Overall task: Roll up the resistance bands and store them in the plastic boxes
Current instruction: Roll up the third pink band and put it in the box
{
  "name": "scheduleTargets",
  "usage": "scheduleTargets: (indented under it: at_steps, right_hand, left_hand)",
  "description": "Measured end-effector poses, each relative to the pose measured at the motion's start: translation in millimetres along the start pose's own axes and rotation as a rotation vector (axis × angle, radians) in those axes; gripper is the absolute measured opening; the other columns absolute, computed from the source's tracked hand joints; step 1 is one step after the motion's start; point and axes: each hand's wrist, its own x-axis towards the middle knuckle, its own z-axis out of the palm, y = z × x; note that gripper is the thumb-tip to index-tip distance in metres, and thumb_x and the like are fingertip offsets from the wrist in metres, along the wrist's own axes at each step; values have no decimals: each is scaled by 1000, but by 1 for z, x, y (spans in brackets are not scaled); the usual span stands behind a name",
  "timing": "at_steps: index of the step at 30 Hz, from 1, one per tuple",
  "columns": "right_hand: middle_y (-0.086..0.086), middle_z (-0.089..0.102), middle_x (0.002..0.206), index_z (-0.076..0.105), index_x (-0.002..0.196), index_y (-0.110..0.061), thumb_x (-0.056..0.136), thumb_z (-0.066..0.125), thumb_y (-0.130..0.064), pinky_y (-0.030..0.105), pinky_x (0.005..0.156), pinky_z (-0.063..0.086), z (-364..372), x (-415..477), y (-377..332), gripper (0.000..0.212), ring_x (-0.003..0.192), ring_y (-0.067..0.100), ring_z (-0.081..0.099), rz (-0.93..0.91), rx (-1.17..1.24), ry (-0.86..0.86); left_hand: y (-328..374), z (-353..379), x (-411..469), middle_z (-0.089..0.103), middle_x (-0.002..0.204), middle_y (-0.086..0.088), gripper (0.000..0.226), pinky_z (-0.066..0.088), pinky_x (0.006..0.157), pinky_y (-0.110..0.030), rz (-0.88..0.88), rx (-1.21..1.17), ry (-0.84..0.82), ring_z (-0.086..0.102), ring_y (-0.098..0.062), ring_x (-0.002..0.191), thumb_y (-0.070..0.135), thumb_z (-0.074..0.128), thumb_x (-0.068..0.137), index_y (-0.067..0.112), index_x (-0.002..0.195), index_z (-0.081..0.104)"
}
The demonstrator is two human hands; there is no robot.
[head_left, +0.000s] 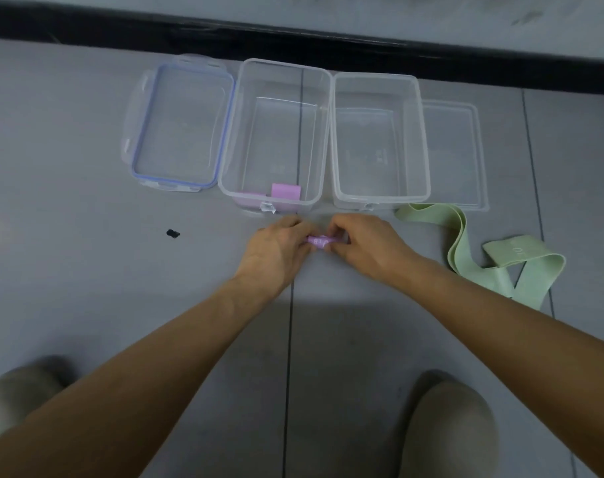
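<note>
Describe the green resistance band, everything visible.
The green band is a wide, flat, pale loop, rubbery-looking, with faint white print that reads like 10. It lies unrolled on the grey floor in loose twisted folds, right of the right hand. Its far end reaches the near corner of the right box and the flat lid beside it. Neither hand touches it; both grip the purple band.

An indoor room, kind unclear: a grey floor (86,288) of seamed panels runs to a black skirting strip (328,46) at 12 o'clock, grey wall (431,12) beyond.
</note>
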Motion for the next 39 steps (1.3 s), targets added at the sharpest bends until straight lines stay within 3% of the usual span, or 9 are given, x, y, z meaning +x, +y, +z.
scheduleTargets:
  at_steps: [3,7,12,18,23,34,37,39]
  right_hand:
    - [-11,66,95,67,108,-32,89,60,-56,32,72,49,-22,6,-24,32,82,14,60,-78,4,-10]
    - [-25,59,88,70,105,-31,89,57,-60,18,67,43,-50,26,-61,35,72,-1,53,-141,13,20]
    - [-14,64,89,72,106,-28,88,69,-42,24,71,42,-70,78,-94,23,86,9,61,-124,10,-13]
    - [-3,72,97,73,102,-22,90,66,-38,36,85,54,-55,129,-96,21,90,18,66,-10,-37,-21]
    - [-2,72,101,72,102,-25,91,67,-34,33,82,52,-27,148,-85,15,91,19,66,25,-99,-49]
    - [-5,70,95,71,103,-25,89,71,-30,27,75,46,-10,163,-86,15,85,14,65,57,-34,-181]
    - [-6,71,92,70,99,-27,88,72,-28,31,81,54,-8,160,-85,12,79,12,69,57,22,-199]
    - [-7,70,96,71,101,-28,87,72,-30,30,82,51,-9,158,-83,14,86,13,66,47,11,-218]
  left_hand:
    - [-8,-31,1,68,95,0,27,53,66,-36,51,-6,61,66,-25,83,38,58,87,22,104,73]
    - [-18,-81,13,68,96,3,22,47,68,-29,59,-8,126,63,-18,81,36,64,88,23,103,73]
    - [-45,-113,41,68,94,4,18,39,68,-26,-29,58,162,60,-18,79,31,65,88,26,103,72]
    - [-66,-107,39,56,119,2,51,50,75,-35,-228,21,255,62,-20,76,35,71,84,27,132,57]
    - [-71,-88,23,52,127,3,72,50,82,-35,-326,-78,167,60,-19,82,49,72,80,27,143,46]
    - [-73,-80,20,53,126,5,72,42,76,-25,-342,-98,188,56,-15,84,47,71,82,27,145,44]
    - [-71,-80,20,53,126,5,72,46,78,-29,-358,-91,189,58,-16,85,49,70,82,28,145,43]
    - [-68,-80,19,53,125,5,72,49,81,-32,-364,-90,192,59,-18,85,49,71,81,28,144,44]
